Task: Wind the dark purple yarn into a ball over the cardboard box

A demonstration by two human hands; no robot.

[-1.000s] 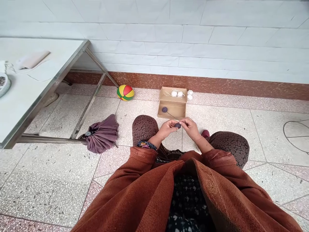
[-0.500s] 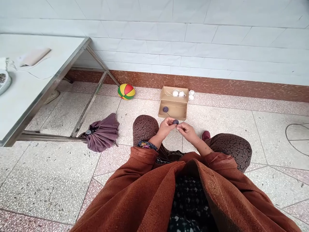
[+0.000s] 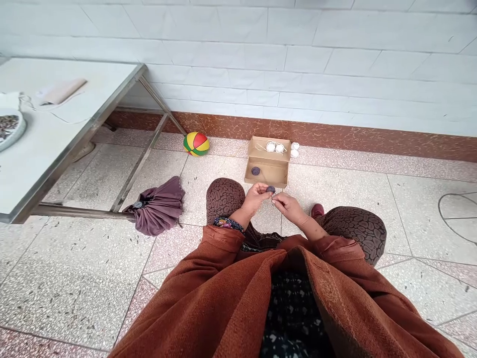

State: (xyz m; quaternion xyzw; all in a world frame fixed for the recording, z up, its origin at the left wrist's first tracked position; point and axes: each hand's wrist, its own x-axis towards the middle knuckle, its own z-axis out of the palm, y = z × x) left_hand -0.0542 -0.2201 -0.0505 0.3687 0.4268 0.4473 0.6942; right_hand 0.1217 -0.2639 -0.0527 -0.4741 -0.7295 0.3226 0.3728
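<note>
Between the thumb and fingers of my left hand is a small dark purple ball of yarn. Close by on its right, my right hand pinches a thin dark strand of yarn at the ball's lower edge. Both hands are above the floor between my knees. Just beyond them stands an open cardboard box. A second dark yarn ball lies in its near part, and white yarn balls with loose strands rest in the far part.
More white balls sit on the floor beside the box. A colourful ball lies near the wall. A folded purple umbrella is on the floor by the metal-framed table, which holds a bowl and a beige cloth-like item.
My right hand's fingertips have shifted slightly at the yarn ball. My left hand keeps hold of the ball. The camera view has tilted a little upward.
</note>
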